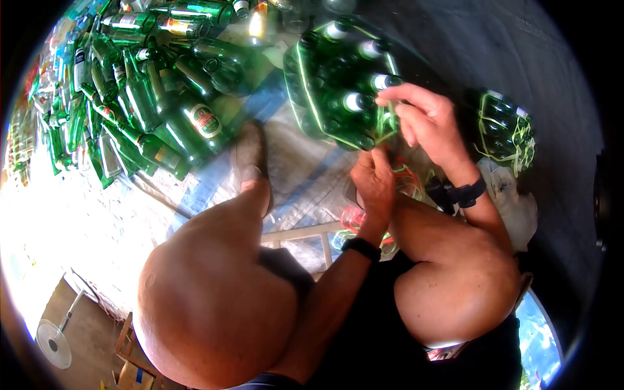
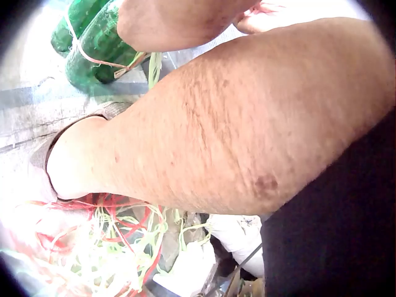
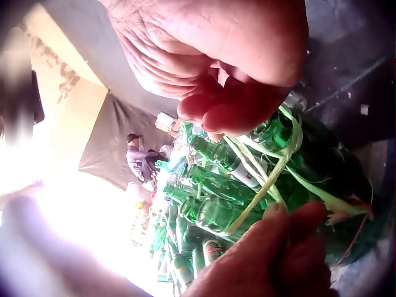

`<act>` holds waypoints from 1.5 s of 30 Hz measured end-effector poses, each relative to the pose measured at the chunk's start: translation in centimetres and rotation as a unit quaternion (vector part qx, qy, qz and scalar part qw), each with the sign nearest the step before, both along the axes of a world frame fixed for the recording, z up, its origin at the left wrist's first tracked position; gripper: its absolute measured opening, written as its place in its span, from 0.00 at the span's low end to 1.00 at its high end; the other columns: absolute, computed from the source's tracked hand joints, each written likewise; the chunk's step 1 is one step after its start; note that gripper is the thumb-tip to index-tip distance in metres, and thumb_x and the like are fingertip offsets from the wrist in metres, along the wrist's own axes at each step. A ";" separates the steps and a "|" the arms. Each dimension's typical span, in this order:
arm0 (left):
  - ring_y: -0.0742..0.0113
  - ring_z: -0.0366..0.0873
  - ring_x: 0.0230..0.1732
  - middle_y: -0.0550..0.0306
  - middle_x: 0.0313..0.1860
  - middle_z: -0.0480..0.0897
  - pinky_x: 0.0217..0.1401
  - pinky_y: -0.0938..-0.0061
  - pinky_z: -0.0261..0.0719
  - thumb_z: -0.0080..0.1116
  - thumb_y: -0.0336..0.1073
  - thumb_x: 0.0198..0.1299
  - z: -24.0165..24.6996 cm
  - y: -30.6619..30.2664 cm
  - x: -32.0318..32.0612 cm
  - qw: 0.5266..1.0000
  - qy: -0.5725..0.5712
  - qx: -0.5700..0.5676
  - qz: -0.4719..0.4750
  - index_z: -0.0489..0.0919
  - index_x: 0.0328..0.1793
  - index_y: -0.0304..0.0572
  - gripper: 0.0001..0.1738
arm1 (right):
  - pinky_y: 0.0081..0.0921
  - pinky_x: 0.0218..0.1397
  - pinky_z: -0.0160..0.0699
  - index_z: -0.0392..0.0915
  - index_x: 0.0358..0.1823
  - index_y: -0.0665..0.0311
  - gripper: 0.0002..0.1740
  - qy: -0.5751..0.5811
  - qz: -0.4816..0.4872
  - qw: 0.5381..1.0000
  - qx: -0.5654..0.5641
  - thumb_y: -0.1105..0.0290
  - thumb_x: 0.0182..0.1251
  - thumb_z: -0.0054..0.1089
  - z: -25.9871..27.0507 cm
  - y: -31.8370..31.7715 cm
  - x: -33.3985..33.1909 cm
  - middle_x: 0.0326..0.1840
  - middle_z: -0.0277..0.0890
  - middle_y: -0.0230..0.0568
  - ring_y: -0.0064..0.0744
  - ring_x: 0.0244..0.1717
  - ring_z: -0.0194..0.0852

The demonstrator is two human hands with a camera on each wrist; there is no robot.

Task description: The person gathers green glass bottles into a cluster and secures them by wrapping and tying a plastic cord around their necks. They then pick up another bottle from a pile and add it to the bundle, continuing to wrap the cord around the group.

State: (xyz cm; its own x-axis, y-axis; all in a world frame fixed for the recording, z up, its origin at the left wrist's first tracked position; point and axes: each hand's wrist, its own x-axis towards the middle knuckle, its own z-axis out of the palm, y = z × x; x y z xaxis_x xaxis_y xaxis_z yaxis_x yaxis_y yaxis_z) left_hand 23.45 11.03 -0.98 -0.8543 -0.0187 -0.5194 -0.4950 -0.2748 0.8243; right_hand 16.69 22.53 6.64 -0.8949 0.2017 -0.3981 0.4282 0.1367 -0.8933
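A bundle of green glass bottles (image 1: 325, 97), bound with pale green plastic twine (image 1: 300, 78), stands upright in front of the person. My left hand (image 1: 374, 182) is low at its near side. In the right wrist view, its thumb and forefinger pinch the twine (image 3: 272, 182), which runs across the bottle necks (image 3: 216, 213). My right hand (image 1: 426, 120) hovers over the near right bottles, forefinger stretched toward a white-labelled neck (image 1: 383, 82). Twine strands emerge right under its bent fingertips (image 3: 216, 120); I cannot tell whether they grip it.
A large heap of loose green bottles (image 1: 162, 97) lies at the left. Another tied bundle (image 1: 506, 130) stands at the right. Red and pale green twine (image 2: 117, 247) lies tangled by the right foot. Beyond the heap sits another person (image 3: 141, 158). A fan (image 1: 54, 344) stands behind, lower left.
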 end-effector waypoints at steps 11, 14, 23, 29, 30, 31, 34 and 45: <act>0.79 0.70 0.31 0.68 0.26 0.78 0.35 0.76 0.72 0.55 0.38 0.80 -0.6 0.1 0.2 1.000 0.009 0.016 -0.004 0.86 0.39 0.30 0.19 | 0.29 0.49 0.88 0.87 0.49 0.65 0.16 0.246 0.135 0.901 0.330 0.87 0.64 0.60 -1.5 -1.5 -0.2 0.48 0.87 0.43 0.41 0.46 0.89; 0.79 0.72 0.32 0.67 0.28 0.80 0.37 0.76 0.74 0.55 0.38 0.80 -0.2 0.0 0.0 1.000 0.001 0.029 -0.003 0.86 0.40 0.30 0.18 | 0.29 0.49 0.89 0.87 0.50 0.65 0.15 0.252 0.115 0.899 0.338 0.85 0.64 0.63 -2.0 -1.2 0.0 0.49 0.87 0.43 0.41 0.47 0.89; 0.79 0.72 0.33 0.67 0.28 0.80 0.38 0.77 0.74 0.55 0.38 0.80 0.2 0.0 -0.3 0.999 -0.020 0.050 -0.007 0.86 0.40 0.29 0.19 | 0.30 0.48 0.91 0.87 0.54 0.61 0.17 0.242 0.133 0.883 0.380 0.79 0.63 0.70 -2.2 -1.0 -0.5 0.50 0.87 0.41 0.42 0.46 0.89; 0.79 0.72 0.33 0.67 0.29 0.80 0.38 0.78 0.73 0.56 0.37 0.79 0.1 0.1 -0.3 0.998 -0.021 0.066 -0.002 0.85 0.39 0.28 0.18 | 0.30 0.43 0.91 0.85 0.58 0.57 0.23 0.228 0.153 0.871 0.407 0.77 0.59 0.72 -1.7 -1.2 -0.8 0.51 0.87 0.37 0.41 0.43 0.90; 0.80 0.71 0.33 0.67 0.29 0.80 0.37 0.78 0.72 0.56 0.37 0.79 0.1 0.2 -0.2 0.996 -0.023 0.082 0.012 0.84 0.39 0.28 0.19 | 0.30 0.43 0.91 0.85 0.58 0.57 0.23 0.228 0.153 0.871 0.407 0.77 0.59 0.72 -1.5 -1.3 -0.9 0.51 0.87 0.37 0.41 0.43 0.90; 0.80 0.71 0.33 0.67 0.29 0.80 0.37 0.78 0.72 0.56 0.37 0.79 0.0 0.2 -0.2 0.996 -0.023 0.082 0.012 0.84 0.39 0.28 0.19 | 0.30 0.41 0.91 0.85 0.59 0.56 0.24 0.223 0.171 0.868 0.410 0.77 0.59 0.71 -1.1 -1.3 -1.0 0.52 0.87 0.37 0.41 0.42 0.90; 0.80 0.71 0.33 0.67 0.30 0.79 0.36 0.78 0.72 0.56 0.36 0.79 0.0 0.1 -0.3 0.997 -0.004 0.071 0.011 0.83 0.37 0.28 0.18 | 0.30 0.39 0.90 0.84 0.59 0.56 0.25 0.223 0.202 0.857 0.419 0.77 0.58 0.70 -0.9 -1.3 -1.5 0.52 0.87 0.36 0.42 0.41 0.89; 0.81 0.69 0.31 0.70 0.28 0.77 0.33 0.78 0.69 0.57 0.35 0.78 0.8 0.0 -0.8 0.991 -0.075 0.109 0.004 0.79 0.32 0.31 0.19 | 0.35 0.44 0.87 0.83 0.56 0.60 0.24 0.250 0.286 0.819 0.430 0.76 0.55 0.68 -0.4 -1.0 -3.0 0.52 0.84 0.35 0.41 0.46 0.85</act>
State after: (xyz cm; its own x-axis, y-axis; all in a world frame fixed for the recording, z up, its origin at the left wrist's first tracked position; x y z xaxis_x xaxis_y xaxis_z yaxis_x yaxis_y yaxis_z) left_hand 22.65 10.99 -0.20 -0.7673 0.1019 -0.6332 -0.6050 -0.4424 0.6620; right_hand 13.73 21.51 6.24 -0.9484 -0.2947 0.1166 -0.3164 0.8580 -0.4048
